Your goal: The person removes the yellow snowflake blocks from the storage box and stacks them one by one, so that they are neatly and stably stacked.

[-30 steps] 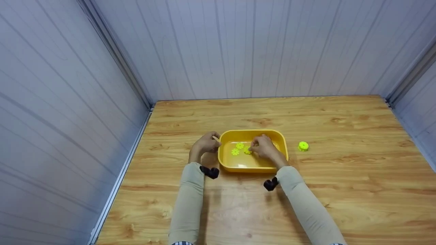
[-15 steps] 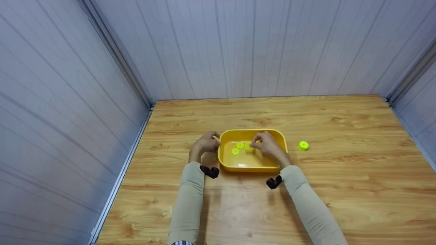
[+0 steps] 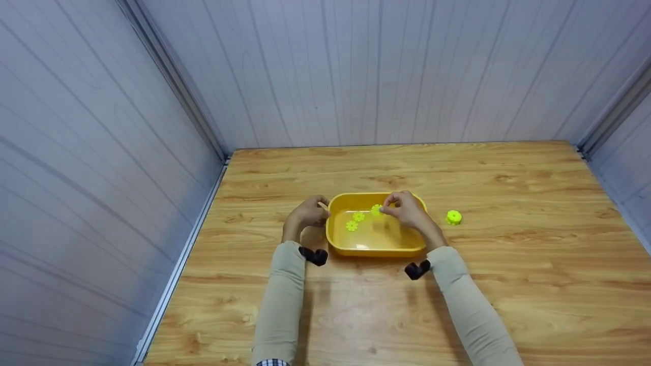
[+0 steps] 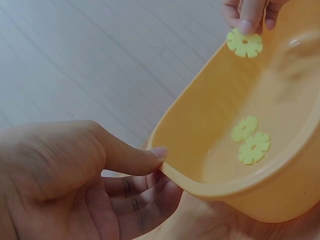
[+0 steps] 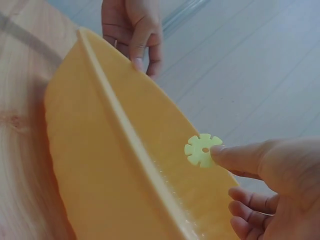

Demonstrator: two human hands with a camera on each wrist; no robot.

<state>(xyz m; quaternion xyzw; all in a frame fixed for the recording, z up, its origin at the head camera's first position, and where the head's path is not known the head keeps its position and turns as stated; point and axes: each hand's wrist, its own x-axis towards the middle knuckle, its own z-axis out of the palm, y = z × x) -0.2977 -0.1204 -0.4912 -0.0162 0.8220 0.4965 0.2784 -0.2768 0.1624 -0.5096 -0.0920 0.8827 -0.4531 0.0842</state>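
Note:
A yellow plastic basin stands on the wooden table, and my left hand pinches its left rim between thumb and fingers. Above the basin's inside, my right hand pinches a yellow-green notched disc with a hole in its middle, shaped like a flower. Two more such discs lie on the basin floor: the upper disc and the lower disc, close together. To the right of the basin, a small stack of the same discs rests on the table.
The wood-grain table surrounds the basin. Pale panelled walls rise behind it and at both sides. A dark strap mount hangs at each wrist below the basin's near edge.
My right hand has lifted the pinched disc off the basin floor, moving up and rightward with it. My left hand stays on the rim, and the other discs lie as before.

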